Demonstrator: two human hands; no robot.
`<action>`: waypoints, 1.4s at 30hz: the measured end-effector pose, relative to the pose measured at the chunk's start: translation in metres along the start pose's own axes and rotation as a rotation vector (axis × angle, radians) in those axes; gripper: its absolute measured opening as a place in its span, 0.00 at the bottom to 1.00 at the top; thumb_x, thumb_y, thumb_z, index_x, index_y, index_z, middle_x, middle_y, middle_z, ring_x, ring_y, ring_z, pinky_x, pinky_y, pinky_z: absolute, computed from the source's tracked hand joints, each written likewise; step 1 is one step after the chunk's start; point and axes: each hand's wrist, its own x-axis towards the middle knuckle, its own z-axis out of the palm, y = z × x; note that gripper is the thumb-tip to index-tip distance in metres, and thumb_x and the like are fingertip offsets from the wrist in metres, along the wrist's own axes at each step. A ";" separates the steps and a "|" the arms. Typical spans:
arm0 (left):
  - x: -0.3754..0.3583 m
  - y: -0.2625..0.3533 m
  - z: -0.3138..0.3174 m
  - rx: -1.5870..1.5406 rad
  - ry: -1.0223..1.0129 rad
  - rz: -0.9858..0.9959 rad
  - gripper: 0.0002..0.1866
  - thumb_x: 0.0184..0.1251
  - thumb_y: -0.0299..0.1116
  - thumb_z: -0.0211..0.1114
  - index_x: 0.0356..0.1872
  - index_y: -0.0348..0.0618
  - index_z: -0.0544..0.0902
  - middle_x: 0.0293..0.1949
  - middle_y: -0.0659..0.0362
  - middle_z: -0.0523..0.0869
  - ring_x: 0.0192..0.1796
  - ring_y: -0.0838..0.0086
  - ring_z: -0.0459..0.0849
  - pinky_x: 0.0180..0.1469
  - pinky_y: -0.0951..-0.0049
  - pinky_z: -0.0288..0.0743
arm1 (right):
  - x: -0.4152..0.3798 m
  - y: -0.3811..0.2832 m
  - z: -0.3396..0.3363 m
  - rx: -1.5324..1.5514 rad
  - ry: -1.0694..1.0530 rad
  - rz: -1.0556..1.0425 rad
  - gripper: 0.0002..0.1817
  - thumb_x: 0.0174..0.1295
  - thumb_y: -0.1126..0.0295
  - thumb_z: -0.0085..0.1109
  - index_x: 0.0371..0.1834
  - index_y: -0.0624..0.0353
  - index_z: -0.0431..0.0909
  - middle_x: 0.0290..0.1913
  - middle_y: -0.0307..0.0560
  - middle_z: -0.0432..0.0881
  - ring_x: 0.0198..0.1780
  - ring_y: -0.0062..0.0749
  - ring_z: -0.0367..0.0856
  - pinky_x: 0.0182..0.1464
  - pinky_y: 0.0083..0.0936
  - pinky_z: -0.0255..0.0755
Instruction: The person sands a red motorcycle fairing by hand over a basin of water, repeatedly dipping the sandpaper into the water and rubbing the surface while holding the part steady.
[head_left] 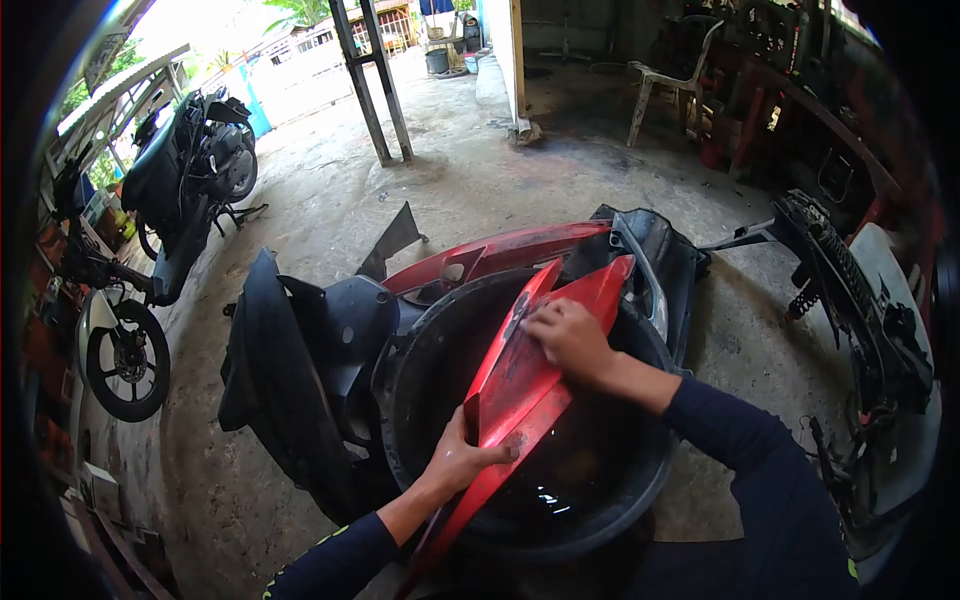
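Observation:
A red motorcycle body panel [525,400] with dark smudges slants over a large black tub [385,455], which holds dark liquid with bright reflections. My left hand [468,457] grips the panel near its lower part, thumb across the front face. Higher up, my right hand [568,338] presses against the dark, dirty strip of the panel, its fingers curled and slightly blurred. Whatever is under those fingers, if anything, is hidden. Behind the tub lies another red panel [500,248].
Black plastic motorcycle parts [275,370] lean at the tub's left, and more black parts [655,245] lie behind it. A motorcycle [180,170] stands at the left. A partly stripped frame with a coil spring [805,300] is at the right. A plastic chair [672,85] stands farther back.

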 end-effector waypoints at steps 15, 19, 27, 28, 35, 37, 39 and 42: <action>0.005 -0.012 -0.007 0.041 0.001 0.070 0.48 0.46 0.38 0.87 0.68 0.32 0.72 0.58 0.49 0.85 0.61 0.64 0.82 0.69 0.65 0.72 | -0.017 -0.082 -0.020 0.135 -0.042 -0.214 0.14 0.57 0.68 0.62 0.47 0.53 0.87 0.44 0.40 0.87 0.48 0.39 0.85 0.52 0.40 0.76; 0.007 -0.015 -0.003 0.066 0.049 0.063 0.49 0.44 0.39 0.88 0.68 0.32 0.72 0.58 0.48 0.85 0.62 0.63 0.82 0.70 0.64 0.72 | -0.007 -0.035 -0.004 0.015 -0.060 -0.051 0.17 0.55 0.68 0.63 0.49 0.53 0.86 0.44 0.40 0.88 0.48 0.41 0.84 0.53 0.40 0.76; 0.004 -0.008 -0.004 0.033 0.029 0.015 0.48 0.45 0.36 0.88 0.68 0.31 0.72 0.57 0.49 0.86 0.61 0.67 0.83 0.69 0.66 0.74 | -0.008 -0.040 0.000 -0.008 -0.068 -0.032 0.17 0.56 0.70 0.61 0.50 0.53 0.86 0.45 0.40 0.87 0.47 0.40 0.83 0.52 0.40 0.75; 0.005 -0.009 -0.005 0.033 0.031 0.020 0.48 0.45 0.36 0.88 0.68 0.31 0.72 0.57 0.49 0.86 0.61 0.67 0.83 0.69 0.66 0.74 | -0.009 -0.055 -0.003 -0.019 -0.106 -0.036 0.18 0.55 0.71 0.61 0.50 0.53 0.86 0.45 0.40 0.87 0.47 0.40 0.83 0.52 0.40 0.75; 0.007 -0.015 -0.008 0.139 0.046 0.019 0.51 0.44 0.41 0.88 0.70 0.31 0.72 0.60 0.46 0.84 0.64 0.62 0.82 0.71 0.63 0.72 | -0.004 -0.022 0.003 -0.074 -0.009 -0.057 0.13 0.58 0.67 0.61 0.45 0.56 0.85 0.42 0.42 0.85 0.46 0.37 0.82 0.50 0.40 0.73; 0.010 -0.017 -0.008 0.131 0.047 0.062 0.50 0.44 0.41 0.87 0.70 0.30 0.72 0.60 0.46 0.84 0.64 0.62 0.82 0.71 0.64 0.72 | -0.006 -0.059 -0.005 -0.037 -0.020 -0.128 0.12 0.58 0.67 0.61 0.44 0.56 0.85 0.42 0.42 0.85 0.45 0.38 0.82 0.50 0.40 0.73; 0.008 -0.021 -0.006 0.185 0.103 0.169 0.48 0.46 0.39 0.87 0.69 0.31 0.72 0.59 0.47 0.85 0.62 0.63 0.82 0.70 0.65 0.71 | -0.023 -0.108 -0.013 0.004 -0.013 -0.239 0.15 0.57 0.65 0.62 0.48 0.52 0.86 0.44 0.38 0.86 0.47 0.35 0.83 0.52 0.38 0.72; 0.004 -0.008 -0.006 0.057 0.010 0.052 0.48 0.46 0.37 0.86 0.70 0.31 0.71 0.59 0.48 0.85 0.62 0.63 0.83 0.71 0.65 0.71 | -0.010 -0.063 -0.020 0.018 -0.096 -0.150 0.15 0.58 0.66 0.61 0.48 0.52 0.87 0.44 0.38 0.86 0.47 0.35 0.83 0.51 0.38 0.72</action>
